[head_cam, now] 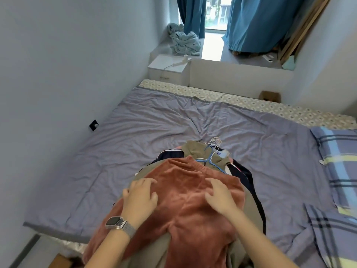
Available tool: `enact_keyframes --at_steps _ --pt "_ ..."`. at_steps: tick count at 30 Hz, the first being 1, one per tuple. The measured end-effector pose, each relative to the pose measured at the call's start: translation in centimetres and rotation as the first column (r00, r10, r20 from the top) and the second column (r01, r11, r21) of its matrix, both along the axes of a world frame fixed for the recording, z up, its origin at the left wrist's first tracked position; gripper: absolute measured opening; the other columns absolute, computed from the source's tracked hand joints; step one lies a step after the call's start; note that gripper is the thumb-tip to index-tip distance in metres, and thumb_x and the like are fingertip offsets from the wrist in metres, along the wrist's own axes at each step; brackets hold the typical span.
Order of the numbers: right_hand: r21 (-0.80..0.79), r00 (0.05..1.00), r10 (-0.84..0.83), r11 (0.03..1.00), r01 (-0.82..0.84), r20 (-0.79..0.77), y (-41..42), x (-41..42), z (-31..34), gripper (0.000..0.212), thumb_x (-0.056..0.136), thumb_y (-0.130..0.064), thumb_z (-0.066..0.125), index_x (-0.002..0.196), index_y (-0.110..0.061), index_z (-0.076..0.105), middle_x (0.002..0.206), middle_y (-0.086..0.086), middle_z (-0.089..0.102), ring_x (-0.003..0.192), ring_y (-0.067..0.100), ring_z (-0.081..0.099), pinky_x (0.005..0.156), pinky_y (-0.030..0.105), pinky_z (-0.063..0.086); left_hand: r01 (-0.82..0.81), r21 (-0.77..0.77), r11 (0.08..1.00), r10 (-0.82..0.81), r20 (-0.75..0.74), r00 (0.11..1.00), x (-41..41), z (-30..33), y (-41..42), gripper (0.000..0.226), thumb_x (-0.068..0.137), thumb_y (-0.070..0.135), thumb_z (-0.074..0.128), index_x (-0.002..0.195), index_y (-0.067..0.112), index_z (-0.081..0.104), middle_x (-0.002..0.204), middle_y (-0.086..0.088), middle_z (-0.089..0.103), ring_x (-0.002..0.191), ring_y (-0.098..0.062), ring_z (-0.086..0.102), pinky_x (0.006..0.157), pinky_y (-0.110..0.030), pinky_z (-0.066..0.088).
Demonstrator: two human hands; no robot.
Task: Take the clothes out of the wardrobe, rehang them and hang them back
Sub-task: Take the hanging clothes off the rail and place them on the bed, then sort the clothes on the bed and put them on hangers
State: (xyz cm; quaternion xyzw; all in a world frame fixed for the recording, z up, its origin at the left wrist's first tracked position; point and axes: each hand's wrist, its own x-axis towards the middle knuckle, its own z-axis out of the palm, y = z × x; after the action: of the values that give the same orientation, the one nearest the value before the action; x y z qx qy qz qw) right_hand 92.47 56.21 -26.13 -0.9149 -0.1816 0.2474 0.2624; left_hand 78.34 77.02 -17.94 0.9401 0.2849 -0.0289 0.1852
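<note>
Both hands, left hand [140, 196] and right hand [219, 196], rest with fingers spread on the rust garment [185, 206].

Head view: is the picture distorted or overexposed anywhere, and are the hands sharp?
Head view: wide-angle bending tilts the walls and the bed; the window is blown out; daylight is soft, without hard shadows; left hand and right hand on the rust garment are fairly sharp.

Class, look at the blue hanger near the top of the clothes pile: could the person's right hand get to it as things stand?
Probably yes. The right hand rests open on the rust-coloured garment, and the blue hanger lies exposed on the olive garment just beyond its fingertips, with nothing covering it.
</note>
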Motion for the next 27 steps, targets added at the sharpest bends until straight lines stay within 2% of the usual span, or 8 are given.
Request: enact_keyframes --at_steps 2,4,10,12,16,20,23,27 --pt "0.102 0.994 -0.063 0.992 0.071 -0.084 -0.8 -3.6 0.3 0.049 0.085 -0.018 0.058 0.133 -0.019 0.048 0.134 0.001 0.049 0.126 0.017 0.045 0.106 0.024 0.032 -0.029 -0.033 0.999 0.029 -0.014 0.999 -1.5 -0.5 -0.3 0.032 0.087 0.030 0.052 0.119 0.035 0.052 0.123 0.014 0.053 0.122 -0.012 0.042 0.099 -0.035 0.026" --pt "0.133 0.981 -0.111 0.982 0.132 -0.156 -2.0 -6.5 0.7 0.044 0.088 -0.017 0.058 0.131 -0.019 0.050 0.127 -0.004 0.050 0.117 0.012 0.048 0.096 0.015 0.032 -0.018 -0.089 0.996 0.017 -0.009 1.000 -3.1 -1.3 -0.9 0.030 0.087 0.029 0.053 0.116 0.033 0.054 0.118 0.012 0.055 0.118 -0.014 0.047 0.099 -0.036 0.032" --pt "0.175 0.903 -0.290 0.918 0.357 -0.318 -5.8 -13.0 0.8 0.027 0.091 -0.020 0.056 0.116 -0.031 0.055 0.110 -0.011 0.055 0.101 0.003 0.054 0.074 0.013 0.043 0.116 -0.266 0.957 -0.117 0.014 0.993 -6.8 -3.8 -3.9 0.026 0.085 0.021 0.056 0.110 0.025 0.059 0.109 0.008 0.058 0.108 -0.016 0.052 0.096 -0.035 0.042" --pt "0.172 0.876 -0.337 0.895 0.412 -0.346 -6.9 -14.5 0.4 0.023 0.090 -0.018 0.056 0.108 -0.033 0.057 0.105 -0.010 0.060 0.098 0.004 0.057 0.076 0.016 0.045 0.148 -0.287 0.946 -0.138 0.054 0.989 -7.8 -4.5 -4.6 0.023 0.084 0.020 0.058 0.106 0.028 0.059 0.104 0.011 0.058 0.104 -0.014 0.053 0.094 -0.032 0.043" --pt "0.126 0.832 -0.395 0.872 0.473 -0.389 -9.0 -17.2 -0.5 0.021 0.089 -0.014 0.058 0.102 -0.030 0.060 0.101 -0.011 0.064 0.088 -0.003 0.058 0.073 0.009 0.041 0.165 -0.345 0.924 -0.145 0.085 0.986 -8.5 -4.9 -6.0 0.028 0.082 0.015 0.059 0.084 0.042 0.051 0.091 0.016 0.057 0.090 -0.006 0.054 0.084 -0.025 0.044" --pt "0.100 0.805 -0.445 0.850 0.518 -0.392 -10.7 -18.6 -0.9 0.021 0.088 -0.011 0.059 0.102 -0.025 0.065 0.105 -0.011 0.066 0.094 -0.002 0.059 0.089 0.019 0.047 0.180 -0.391 0.903 -0.167 0.066 0.984 -7.6 -5.8 -7.2 0.021 0.082 0.014 0.057 0.096 0.028 0.060 0.092 0.013 0.057 0.087 -0.004 0.055 0.086 -0.024 0.046" --pt "0.105 0.796 -0.463 0.836 0.538 -0.390 -11.4 -18.8 -0.9 0.021 0.091 -0.011 0.056 0.104 -0.026 0.063 0.104 -0.016 0.063 0.094 -0.006 0.055 0.076 0.008 0.041 0.233 -0.398 0.887 -0.227 0.064 0.972 -6.0 -6.3 -7.5 0.022 0.084 0.015 0.055 0.103 0.024 0.060 0.095 0.011 0.057 0.086 -0.003 0.054 0.084 -0.019 0.043" --pt "0.110 0.783 -0.493 0.816 0.567 -0.379 -11.9 -18.2 -1.4 0.018 0.090 -0.013 0.058 0.098 -0.029 0.064 0.101 -0.015 0.065 0.090 -0.004 0.057 0.072 0.010 0.041 0.270 -0.404 0.874 -0.270 0.059 0.961 -4.5 -6.4 -7.6 0.020 0.085 0.016 0.053 0.102 0.025 0.060 0.095 0.012 0.059 0.086 -0.003 0.056 0.082 -0.021 0.044"
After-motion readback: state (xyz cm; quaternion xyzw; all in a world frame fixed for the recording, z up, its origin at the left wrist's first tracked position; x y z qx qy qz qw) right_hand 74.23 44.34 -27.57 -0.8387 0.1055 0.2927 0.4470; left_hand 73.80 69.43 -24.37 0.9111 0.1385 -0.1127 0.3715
